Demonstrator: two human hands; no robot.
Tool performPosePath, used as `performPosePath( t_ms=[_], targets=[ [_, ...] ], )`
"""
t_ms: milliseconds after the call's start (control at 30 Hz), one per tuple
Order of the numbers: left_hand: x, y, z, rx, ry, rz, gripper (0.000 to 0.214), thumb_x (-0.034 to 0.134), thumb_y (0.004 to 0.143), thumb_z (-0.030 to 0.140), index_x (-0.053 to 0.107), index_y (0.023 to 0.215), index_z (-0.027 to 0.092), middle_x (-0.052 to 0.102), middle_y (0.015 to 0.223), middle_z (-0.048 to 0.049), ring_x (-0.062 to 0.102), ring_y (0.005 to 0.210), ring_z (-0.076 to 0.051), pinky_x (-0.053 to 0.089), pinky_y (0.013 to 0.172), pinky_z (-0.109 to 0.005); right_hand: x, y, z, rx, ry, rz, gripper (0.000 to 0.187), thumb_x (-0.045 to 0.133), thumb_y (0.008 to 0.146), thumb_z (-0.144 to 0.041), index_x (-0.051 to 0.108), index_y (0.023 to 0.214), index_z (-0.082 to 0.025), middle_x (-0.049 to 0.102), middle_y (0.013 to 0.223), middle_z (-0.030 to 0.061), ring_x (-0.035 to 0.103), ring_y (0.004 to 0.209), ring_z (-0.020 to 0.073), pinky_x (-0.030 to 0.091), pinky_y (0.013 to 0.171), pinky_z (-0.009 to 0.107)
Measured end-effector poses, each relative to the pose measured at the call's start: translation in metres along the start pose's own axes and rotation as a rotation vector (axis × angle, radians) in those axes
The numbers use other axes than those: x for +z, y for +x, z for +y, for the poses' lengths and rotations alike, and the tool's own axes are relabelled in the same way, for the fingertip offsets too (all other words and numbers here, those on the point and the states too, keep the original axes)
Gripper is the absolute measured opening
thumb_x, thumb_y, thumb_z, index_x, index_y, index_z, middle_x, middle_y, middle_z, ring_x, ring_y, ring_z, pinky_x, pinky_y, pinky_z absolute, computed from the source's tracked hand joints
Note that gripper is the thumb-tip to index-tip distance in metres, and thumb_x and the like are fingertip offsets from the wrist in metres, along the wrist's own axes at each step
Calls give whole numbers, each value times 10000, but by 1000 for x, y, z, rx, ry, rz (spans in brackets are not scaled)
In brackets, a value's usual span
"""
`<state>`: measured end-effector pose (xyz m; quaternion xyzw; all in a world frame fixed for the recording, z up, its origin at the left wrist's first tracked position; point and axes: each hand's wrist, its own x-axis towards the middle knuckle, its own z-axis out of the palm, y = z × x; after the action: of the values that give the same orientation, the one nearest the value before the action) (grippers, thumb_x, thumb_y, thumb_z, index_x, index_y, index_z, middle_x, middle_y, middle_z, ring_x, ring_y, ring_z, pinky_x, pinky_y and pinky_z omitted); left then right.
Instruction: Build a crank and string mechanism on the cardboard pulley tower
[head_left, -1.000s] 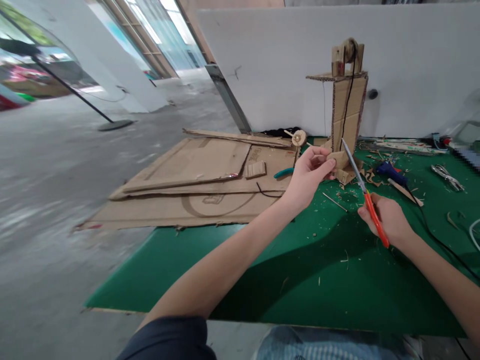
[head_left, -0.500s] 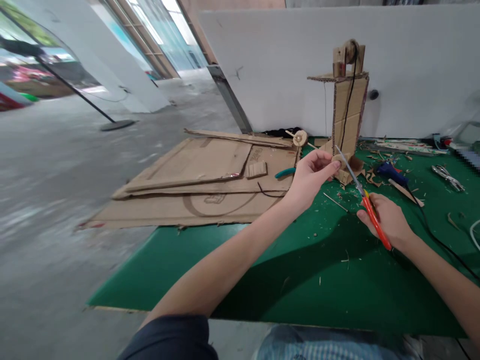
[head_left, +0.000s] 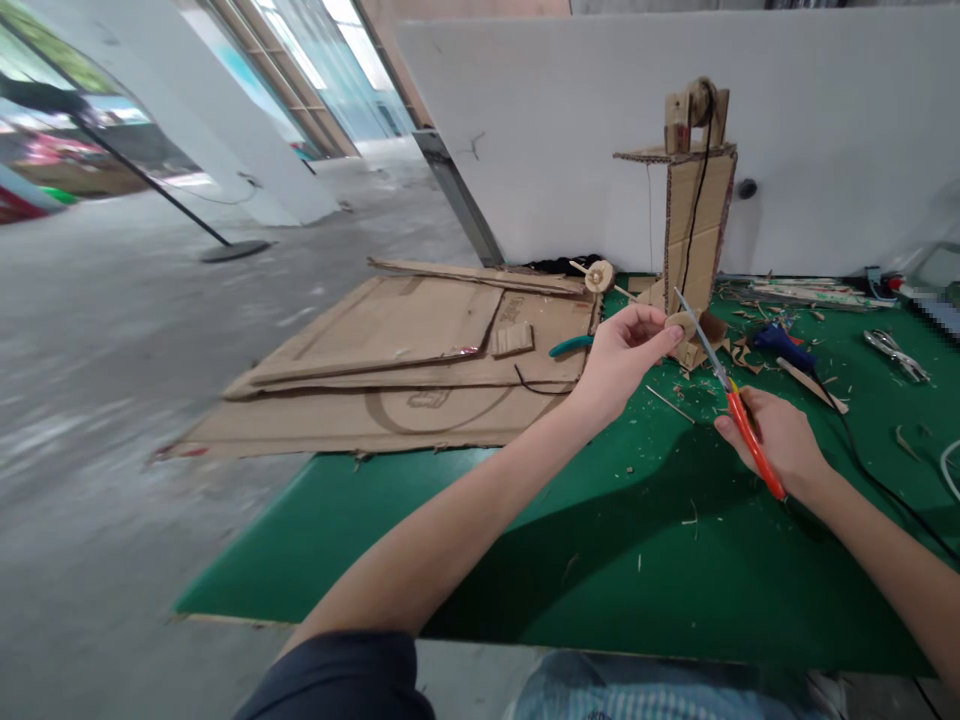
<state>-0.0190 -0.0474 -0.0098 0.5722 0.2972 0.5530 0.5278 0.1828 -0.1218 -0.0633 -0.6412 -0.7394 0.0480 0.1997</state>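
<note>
My left hand (head_left: pixel 621 355) pinches a small round cardboard piece (head_left: pixel 681 323) above the green table (head_left: pixel 450 540). My right hand (head_left: pixel 776 440) grips orange-handled scissors (head_left: pixel 731 400), whose blades reach up to the cardboard piece. Just behind them stands a tall cardboard tower (head_left: pixel 697 215) with a pulley and a black cord on top.
Flat cardboard sheets (head_left: pixel 405 360) overhang the table's left end. A teal-handled tool (head_left: pixel 568 346), a small wheel on a stick (head_left: pixel 598 275), a blue glue gun (head_left: pixel 780 345) with a black cable, pliers (head_left: pixel 896 355) and cardboard scraps lie around. A white wall panel stands behind.
The cardboard in my left hand has gone from a larger squarish piece to a small round one. The scissors' blades have shifted slightly against it. Both arms stay in place.
</note>
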Motion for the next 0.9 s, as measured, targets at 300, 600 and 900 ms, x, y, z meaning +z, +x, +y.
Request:
performPosePath(
  t_ms=[300, 600, 900],
  targets=[
    [0, -1, 1, -35, 15, -11, 217, 784, 739, 304, 629, 800, 165, 638, 684, 10, 606, 625, -85, 494, 624, -227, -2, -1, -4, 42, -129, 46, 451, 399, 912, -574, 550, 695, -208, 618, 615, 59, 579, 571, 198, 269, 541, 283],
    [-1, 1, -2, -38, -118, 41, 176, 755, 757, 236, 613, 846, 184, 635, 787, 15, 607, 716, -80, 497, 655, -212, 1, 1, 2, 41, -125, 44, 443, 405, 897, -598, 502, 694, -216, 598, 620, 54, 551, 561, 196, 248, 535, 284],
    [1, 2, 0, -1, -158, 114, 235, 777, 724, 239, 580, 839, 184, 620, 778, 24, 591, 698, -73, 516, 640, -204, 1, -1, 2, -19, 13, -42, 293, 474, 865, -489, 526, 887, -202, 632, 822, 76, 610, 772, 231, 345, 611, 292]
  ],
)
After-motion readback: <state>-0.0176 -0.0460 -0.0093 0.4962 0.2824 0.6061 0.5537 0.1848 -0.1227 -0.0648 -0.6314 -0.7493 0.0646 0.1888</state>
